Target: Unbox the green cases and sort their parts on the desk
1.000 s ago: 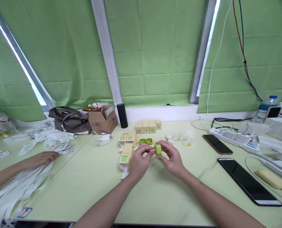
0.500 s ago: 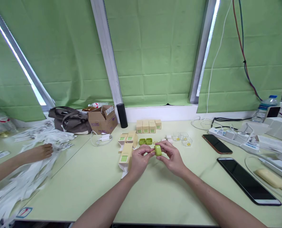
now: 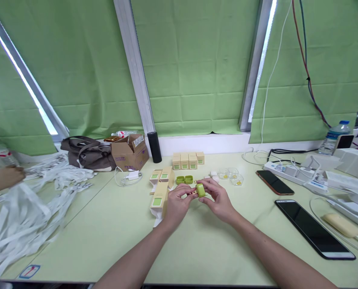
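My left hand and my right hand meet over the pale green table, both pinched on a small green case. A tiny yellowish piece sticks out from the case toward my left fingers. Just behind the hands lie two more green cases, small white pieces and clear plastic trays. Tan boxes with green labels lie to the left of my left hand, and a row of closed tan boxes stands farther back.
A co-worker's hand lifts white strips at the far left. A cardboard box, brown bag and black cylinder stand at the back. Two phones, a power strip and a water bottle are to the right.
My hands stay together on the green case, with only small finger shifts. The co-worker's hand has moved left and up, pulling the white strips with it.
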Demonstrator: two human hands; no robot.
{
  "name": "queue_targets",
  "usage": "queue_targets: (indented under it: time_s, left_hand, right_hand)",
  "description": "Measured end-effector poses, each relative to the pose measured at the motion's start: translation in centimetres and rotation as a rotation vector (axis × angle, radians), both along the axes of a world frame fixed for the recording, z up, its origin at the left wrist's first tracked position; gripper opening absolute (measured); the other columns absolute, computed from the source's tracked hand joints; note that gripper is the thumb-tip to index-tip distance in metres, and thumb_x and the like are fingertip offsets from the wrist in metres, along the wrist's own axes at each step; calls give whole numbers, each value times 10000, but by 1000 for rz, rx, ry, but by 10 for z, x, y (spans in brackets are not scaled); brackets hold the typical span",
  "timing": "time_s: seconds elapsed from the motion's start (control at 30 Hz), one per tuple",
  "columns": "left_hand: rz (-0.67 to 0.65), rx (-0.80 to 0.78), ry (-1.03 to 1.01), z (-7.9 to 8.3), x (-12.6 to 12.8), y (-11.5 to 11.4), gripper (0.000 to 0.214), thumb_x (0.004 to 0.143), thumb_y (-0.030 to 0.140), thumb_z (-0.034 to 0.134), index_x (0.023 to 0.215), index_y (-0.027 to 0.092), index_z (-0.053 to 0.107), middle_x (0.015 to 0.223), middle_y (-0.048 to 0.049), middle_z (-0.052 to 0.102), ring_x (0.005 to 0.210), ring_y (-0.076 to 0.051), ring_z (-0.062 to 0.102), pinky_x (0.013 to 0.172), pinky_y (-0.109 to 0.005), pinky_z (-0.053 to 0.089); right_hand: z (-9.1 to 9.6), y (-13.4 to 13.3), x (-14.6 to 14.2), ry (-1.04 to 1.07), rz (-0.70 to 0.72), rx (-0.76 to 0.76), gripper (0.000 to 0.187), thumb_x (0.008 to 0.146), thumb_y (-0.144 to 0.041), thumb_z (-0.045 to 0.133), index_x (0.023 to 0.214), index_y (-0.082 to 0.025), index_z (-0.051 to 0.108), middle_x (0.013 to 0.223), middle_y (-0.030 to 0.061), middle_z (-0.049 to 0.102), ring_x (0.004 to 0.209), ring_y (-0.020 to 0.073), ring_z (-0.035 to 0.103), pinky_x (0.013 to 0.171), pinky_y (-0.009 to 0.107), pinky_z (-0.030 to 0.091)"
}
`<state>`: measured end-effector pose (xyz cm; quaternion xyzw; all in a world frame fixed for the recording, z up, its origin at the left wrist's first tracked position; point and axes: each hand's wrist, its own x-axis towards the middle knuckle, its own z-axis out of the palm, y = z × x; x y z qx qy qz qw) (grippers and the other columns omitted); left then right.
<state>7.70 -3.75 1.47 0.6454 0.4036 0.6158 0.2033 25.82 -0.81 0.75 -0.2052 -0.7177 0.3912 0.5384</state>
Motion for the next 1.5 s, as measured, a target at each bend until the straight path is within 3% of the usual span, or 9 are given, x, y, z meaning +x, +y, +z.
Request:
queue_targets:
  time_s: [0.3,0.47,0.57,0.73,1.1,1.2,1.33,1.5]
  left_hand:
    - [-24,-55,-4,9,2,-7,337,819,250,818,1153,239,770,1138,-103,726,1027,-248,674,896,-411,566]
    - [-79,-29,46,10,1,-10,416,919,281,725,1331,263,666,1297,-121,676,1244,-284,618,996,-437,515]
    - [-76,-38,87,6,1,-8,444,916,260,732,1353,285,657,1349,-116,652,1301,-288,571,1024,-443,494]
    - [-37,-45,102,0,2,-4,456,912,228,730,1356,311,668,1346,-102,640,1298,-274,546,1020,-428,493]
    - [39,-66,149,4,5,-6,456,844,138,753,1258,324,715,1245,-70,671,1237,-278,545,1016,-447,493]
    - [66,-59,152,4,5,-6,427,827,118,757,1208,307,717,1226,-68,676,1219,-279,551,1017,-454,494]
    - [106,-20,198,2,4,-7,427,817,113,767,1197,298,706,1206,-61,681,1202,-280,553,1020,-468,499]
    - [95,50,265,-2,6,-9,425,835,90,730,1205,294,688,1191,-60,693,1195,-279,554,1010,-473,514]
  right_hand:
    - [3,-3,-1,-41,-41,52,488,1001,-344,628,1487,-342,584,1316,107,536,1225,262,611,1023,456,570]
    - [5,-4,0,-100,-177,136,661,934,-257,684,1552,-364,479,1313,88,608,1219,278,615,1047,502,542]
    - [4,-5,1,-103,-230,160,700,919,-206,673,1559,-345,425,1306,89,661,1196,289,641,1038,530,548]
    - [3,-6,2,-184,-275,298,602,928,-152,629,1480,-324,462,1306,99,663,1181,297,665,1020,539,577]
    - [11,-5,10,-226,-283,471,507,927,-114,593,1395,-297,523,1300,141,596,1261,335,594,1000,556,581]
    - [10,-6,10,-251,-347,541,401,944,-126,588,1311,-289,604,1290,142,590,1174,314,623,919,504,589]
    - [10,-5,7,-270,-557,686,245,941,-116,619,1127,-246,712,983,90,604,894,246,596,715,384,523]
    - [12,-7,3,-336,-667,776,194,913,-71,648,983,-222,749,834,52,588,783,204,500,667,333,424]
